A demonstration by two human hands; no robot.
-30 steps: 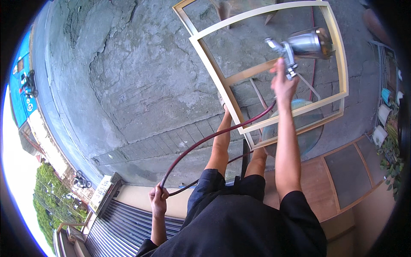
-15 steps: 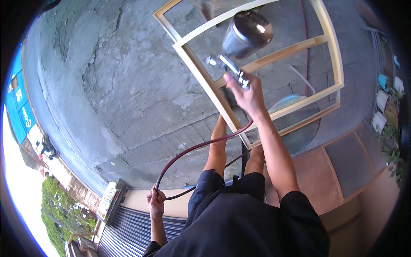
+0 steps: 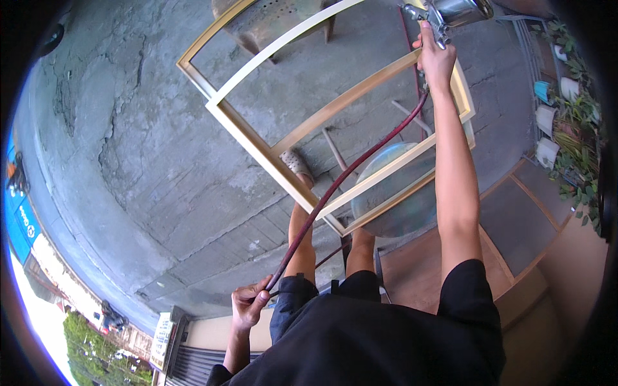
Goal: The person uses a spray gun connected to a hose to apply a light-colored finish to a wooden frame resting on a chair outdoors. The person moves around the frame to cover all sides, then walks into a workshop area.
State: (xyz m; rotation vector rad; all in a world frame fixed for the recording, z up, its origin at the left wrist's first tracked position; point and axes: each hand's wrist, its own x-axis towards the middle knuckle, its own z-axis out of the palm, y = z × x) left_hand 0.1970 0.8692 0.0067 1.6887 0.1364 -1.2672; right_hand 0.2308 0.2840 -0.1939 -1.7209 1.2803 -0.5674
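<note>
My right hand (image 3: pixel 438 63) is closed around the handle of a metal spray gun (image 3: pixel 435 18), whose silvery cup (image 3: pixel 462 10) reaches the upper edge of the view. A dark red air hose (image 3: pixel 344 175) runs from below the gun across to my left hand (image 3: pixel 250 302), which grips it near my left hip. Under the right forearm and the gun lies a cream-coloured wooden frame (image 3: pixel 264 147) with a paler-brown crossbar (image 3: pixel 347 103). It has two layers, one slightly offset from the other. The hose passes over the frame's near corner.
A round bluish stool top (image 3: pixel 396 193) shows beneath the frame's near side, and a perforated plastic seat (image 3: pixel 270 19) under its far end. A brown panel (image 3: pixel 412 267) leans at the right, with potted plants (image 3: pixel 560 122) beyond. Cracked concrete floor (image 3: pixel 154 128) spreads left.
My right hand has carried the spray gun rightward and farther away, to the frame's far right corner. The hose is drawn straighter. My left hand has shifted slightly right, still holding the hose.
</note>
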